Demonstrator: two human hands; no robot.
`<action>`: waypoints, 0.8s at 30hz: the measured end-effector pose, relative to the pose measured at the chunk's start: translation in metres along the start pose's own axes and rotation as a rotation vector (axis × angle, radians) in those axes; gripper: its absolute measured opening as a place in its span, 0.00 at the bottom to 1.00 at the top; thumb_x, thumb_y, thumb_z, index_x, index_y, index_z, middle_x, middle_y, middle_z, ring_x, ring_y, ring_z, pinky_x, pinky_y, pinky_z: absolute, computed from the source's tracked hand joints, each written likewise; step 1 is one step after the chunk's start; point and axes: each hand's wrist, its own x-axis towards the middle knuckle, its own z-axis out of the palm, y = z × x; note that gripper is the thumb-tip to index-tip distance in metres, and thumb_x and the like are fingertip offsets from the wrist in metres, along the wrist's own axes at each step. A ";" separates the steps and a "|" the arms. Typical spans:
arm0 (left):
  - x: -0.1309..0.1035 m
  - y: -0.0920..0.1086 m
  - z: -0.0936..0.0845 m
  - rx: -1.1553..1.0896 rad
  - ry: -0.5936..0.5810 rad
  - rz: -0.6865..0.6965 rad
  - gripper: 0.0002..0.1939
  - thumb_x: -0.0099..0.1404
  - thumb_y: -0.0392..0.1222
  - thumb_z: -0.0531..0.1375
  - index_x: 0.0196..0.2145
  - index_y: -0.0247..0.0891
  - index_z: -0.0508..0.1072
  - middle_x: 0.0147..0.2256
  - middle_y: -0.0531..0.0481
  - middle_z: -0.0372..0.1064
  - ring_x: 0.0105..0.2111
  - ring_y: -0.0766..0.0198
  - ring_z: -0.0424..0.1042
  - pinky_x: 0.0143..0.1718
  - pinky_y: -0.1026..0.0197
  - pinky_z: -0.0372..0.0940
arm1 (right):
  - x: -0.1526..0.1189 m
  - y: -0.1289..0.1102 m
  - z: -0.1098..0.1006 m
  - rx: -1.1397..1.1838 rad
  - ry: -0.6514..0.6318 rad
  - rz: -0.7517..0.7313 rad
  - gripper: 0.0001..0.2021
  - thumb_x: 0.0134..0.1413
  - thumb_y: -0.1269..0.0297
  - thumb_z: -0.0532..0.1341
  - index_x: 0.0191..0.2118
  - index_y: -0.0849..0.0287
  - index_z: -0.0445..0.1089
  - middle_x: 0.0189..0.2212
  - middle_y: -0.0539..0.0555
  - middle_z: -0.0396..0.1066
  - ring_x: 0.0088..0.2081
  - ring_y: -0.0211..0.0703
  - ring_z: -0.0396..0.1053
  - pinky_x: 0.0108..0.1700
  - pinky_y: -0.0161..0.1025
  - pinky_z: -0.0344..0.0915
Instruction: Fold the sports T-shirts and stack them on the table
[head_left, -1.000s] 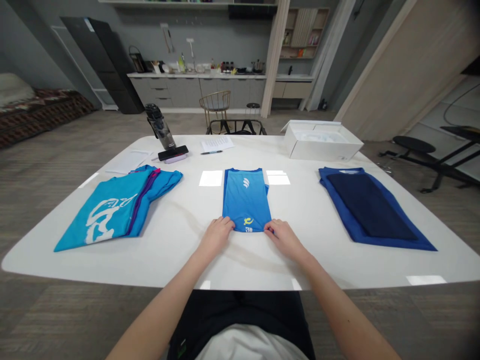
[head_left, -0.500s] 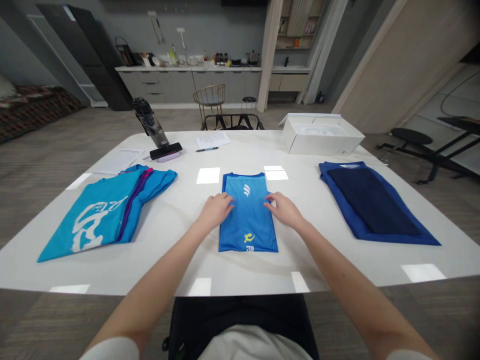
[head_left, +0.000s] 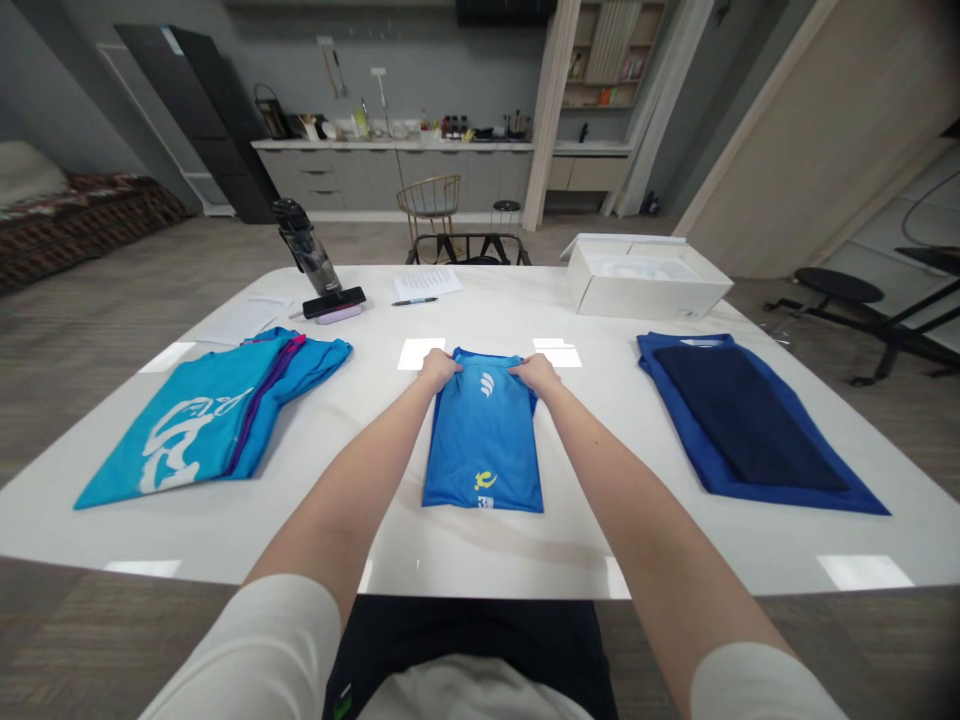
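A blue T-shirt [head_left: 484,430], folded into a rectangle with a white logo and a yellow mark, lies flat on the white table [head_left: 360,450] in front of me. At its far left corner, by the collar, my left hand [head_left: 440,369] pinches the fabric. My right hand [head_left: 537,374] grips the far right corner in the same way. Both sets of fingertips are closed on the cloth; the thumbs' undersides are hidden.
Turquoise shirts [head_left: 202,415] lie stacked at the left, and dark blue folded clothes [head_left: 750,420] at the right. Farther back are a handheld vacuum [head_left: 315,260], papers [head_left: 427,281], a pen [head_left: 415,301] and an open white box [head_left: 645,290].
Both hands have moved away from me, from the shirt's sides to its collar corners, and have closed on the fabric. The view has shifted slightly.
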 end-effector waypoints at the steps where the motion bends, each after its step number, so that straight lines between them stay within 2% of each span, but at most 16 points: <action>1: 0.000 0.001 0.000 -0.034 -0.003 0.004 0.18 0.51 0.44 0.73 0.37 0.36 0.74 0.35 0.44 0.77 0.40 0.53 0.77 0.40 0.56 0.68 | -0.002 0.000 0.001 0.054 -0.002 -0.035 0.15 0.45 0.56 0.71 0.37 0.56 0.71 0.38 0.57 0.78 0.43 0.53 0.75 0.45 0.45 0.68; 5: -0.008 0.008 -0.003 -0.217 -0.030 0.109 0.13 0.52 0.42 0.70 0.34 0.37 0.73 0.31 0.49 0.75 0.36 0.58 0.76 0.39 0.58 0.68 | -0.019 0.001 0.000 0.426 -0.031 -0.179 0.12 0.43 0.62 0.67 0.35 0.55 0.66 0.30 0.49 0.74 0.32 0.43 0.71 0.37 0.38 0.67; 8: -0.020 0.019 -0.009 -0.513 -0.088 0.236 0.14 0.51 0.43 0.69 0.34 0.37 0.72 0.31 0.51 0.75 0.34 0.60 0.75 0.39 0.58 0.69 | -0.036 0.005 -0.012 0.669 -0.068 -0.250 0.16 0.41 0.57 0.68 0.34 0.53 0.62 0.26 0.46 0.70 0.29 0.41 0.68 0.33 0.37 0.65; 11: -0.038 0.037 -0.017 -0.677 -0.172 0.360 0.17 0.52 0.45 0.69 0.39 0.37 0.73 0.33 0.50 0.76 0.34 0.60 0.75 0.41 0.57 0.71 | -0.058 0.014 -0.036 0.807 -0.074 -0.330 0.21 0.40 0.50 0.68 0.35 0.52 0.60 0.28 0.46 0.71 0.30 0.41 0.68 0.35 0.38 0.66; 14: -0.058 0.064 -0.025 -0.682 -0.268 0.505 0.20 0.54 0.47 0.70 0.43 0.37 0.76 0.37 0.48 0.78 0.37 0.59 0.76 0.45 0.55 0.71 | -0.088 0.032 -0.067 0.889 -0.028 -0.366 0.23 0.42 0.46 0.68 0.36 0.51 0.59 0.32 0.47 0.72 0.33 0.42 0.69 0.35 0.39 0.67; 16: -0.071 0.085 -0.025 -0.700 -0.328 0.585 0.20 0.55 0.47 0.70 0.44 0.36 0.76 0.39 0.47 0.78 0.40 0.58 0.76 0.47 0.55 0.70 | -0.110 0.046 -0.087 0.928 0.029 -0.376 0.22 0.44 0.46 0.69 0.35 0.51 0.58 0.32 0.47 0.71 0.33 0.42 0.69 0.35 0.38 0.67; 18: -0.082 0.111 -0.018 -0.709 -0.403 0.642 0.19 0.56 0.47 0.70 0.43 0.36 0.77 0.40 0.47 0.78 0.41 0.58 0.76 0.48 0.56 0.70 | -0.131 0.063 -0.107 0.949 0.102 -0.398 0.21 0.46 0.48 0.69 0.34 0.51 0.59 0.31 0.47 0.70 0.33 0.42 0.68 0.36 0.38 0.67; 20: -0.095 0.139 -0.002 -0.676 -0.488 0.694 0.18 0.55 0.46 0.70 0.41 0.36 0.77 0.39 0.48 0.78 0.40 0.58 0.76 0.47 0.56 0.70 | -0.149 0.082 -0.127 0.936 0.185 -0.419 0.19 0.47 0.50 0.69 0.35 0.52 0.59 0.32 0.48 0.70 0.35 0.42 0.69 0.38 0.39 0.68; 24: -0.130 0.195 0.045 -0.587 -0.597 0.792 0.16 0.57 0.47 0.69 0.41 0.36 0.77 0.38 0.48 0.78 0.42 0.55 0.75 0.47 0.55 0.70 | -0.177 0.128 -0.170 0.834 0.364 -0.417 0.16 0.52 0.50 0.66 0.36 0.52 0.60 0.35 0.51 0.71 0.39 0.45 0.70 0.42 0.40 0.68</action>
